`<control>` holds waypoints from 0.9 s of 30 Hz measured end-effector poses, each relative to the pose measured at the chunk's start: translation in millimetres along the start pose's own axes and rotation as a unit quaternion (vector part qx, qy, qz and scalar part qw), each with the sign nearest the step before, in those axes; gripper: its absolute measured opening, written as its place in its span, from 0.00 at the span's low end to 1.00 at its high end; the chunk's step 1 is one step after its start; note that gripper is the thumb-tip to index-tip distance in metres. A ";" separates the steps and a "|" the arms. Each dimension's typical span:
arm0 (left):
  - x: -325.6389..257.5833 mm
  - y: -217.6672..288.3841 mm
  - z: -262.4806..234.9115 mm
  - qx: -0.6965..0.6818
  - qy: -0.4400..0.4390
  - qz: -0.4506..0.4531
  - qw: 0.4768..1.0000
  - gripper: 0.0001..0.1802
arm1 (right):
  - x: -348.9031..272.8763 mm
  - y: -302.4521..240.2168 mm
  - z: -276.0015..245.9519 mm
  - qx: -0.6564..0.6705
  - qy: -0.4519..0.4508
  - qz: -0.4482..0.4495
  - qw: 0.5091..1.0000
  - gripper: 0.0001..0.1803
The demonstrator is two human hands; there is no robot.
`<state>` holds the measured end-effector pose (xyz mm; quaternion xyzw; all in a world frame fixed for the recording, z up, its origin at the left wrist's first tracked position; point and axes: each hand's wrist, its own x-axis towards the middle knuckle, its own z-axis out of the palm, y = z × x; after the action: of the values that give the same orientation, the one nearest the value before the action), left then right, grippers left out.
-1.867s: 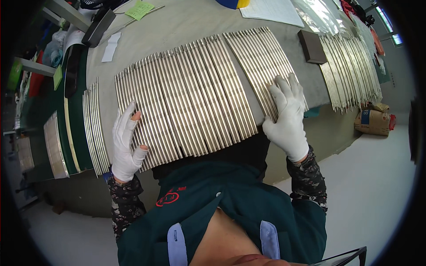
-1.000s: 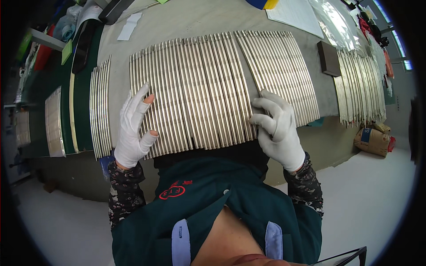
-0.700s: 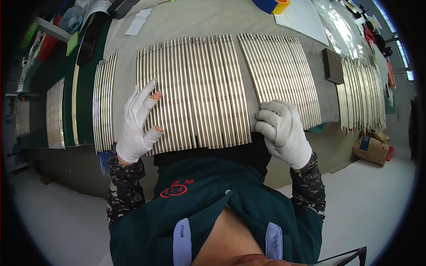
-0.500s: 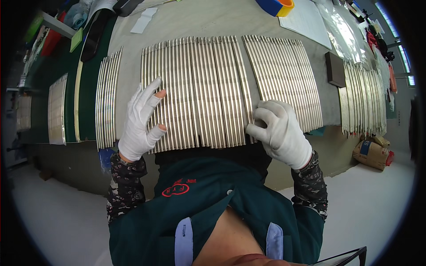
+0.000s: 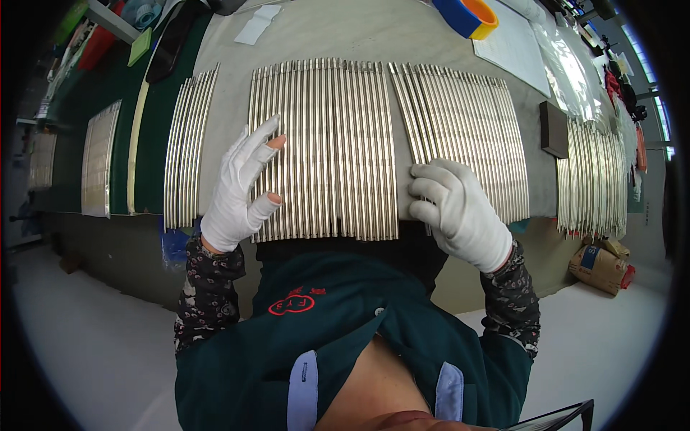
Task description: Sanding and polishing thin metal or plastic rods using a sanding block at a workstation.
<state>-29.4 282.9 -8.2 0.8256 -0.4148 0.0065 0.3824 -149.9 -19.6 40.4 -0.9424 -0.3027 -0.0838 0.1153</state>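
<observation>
Slim silvery metal rods lie side by side in groups on the grey tabletop. My left hand (image 5: 244,183), in a white glove with bare thumb and fingertip, rests with fingers apart on the left edge of the middle group of rods (image 5: 327,144). My right hand (image 5: 460,212), also white-gloved, has its fingers curled round the lower part of a metal rod (image 5: 407,108). That rod lies at a slant along the left side of the right group of rods (image 5: 478,129). The fingers partly hide its lower end.
More rods (image 5: 190,151) lie left of my left hand, and another bunch (image 5: 593,179) is at the far right beside a dark brown block (image 5: 553,129). A blue and yellow tape ring (image 5: 467,16), white paper (image 5: 510,54) and a paper scrap (image 5: 257,24) lie farther back.
My right hand has moved a rod from the right edge of the middle group to the right group. My left hand keeps its place on the rods. The whole view has shifted slightly.
</observation>
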 end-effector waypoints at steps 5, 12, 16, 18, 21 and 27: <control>1.4 0.0 -1.5 -0.026 0.006 0.001 1.000 0.41 | 11.8 -5.0 1.2 -0.022 -0.002 -0.008 1.000 0.13; -1.0 -1.7 -2.0 -0.089 0.024 -0.023 0.995 0.43 | 21.1 -5.4 0.4 -0.018 -0.015 -0.018 1.000 0.11; -3.0 -4.0 0.0 -0.121 0.034 -0.030 0.992 0.42 | 26.4 -7.2 3.3 -0.034 -0.030 -0.021 0.999 0.09; -3.4 -2.7 -0.9 -0.124 0.035 -0.031 0.991 0.42 | 30.4 -7.6 0.6 -0.048 -0.044 -0.028 0.998 0.09; -3.4 -3.6 -0.6 -0.132 0.038 -0.032 0.990 0.42 | 35.6 -5.6 -0.9 -0.031 0.003 -0.043 0.999 0.10; -3.1 -1.8 -1.4 -0.139 0.045 -0.029 0.989 0.42 | 38.1 -10.2 3.9 -0.010 -0.083 0.007 0.996 0.17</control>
<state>-29.8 286.5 -9.3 0.7748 -0.3698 -0.0250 0.5121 -124.9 10.5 47.1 -0.9491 -0.3043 -0.0073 0.0813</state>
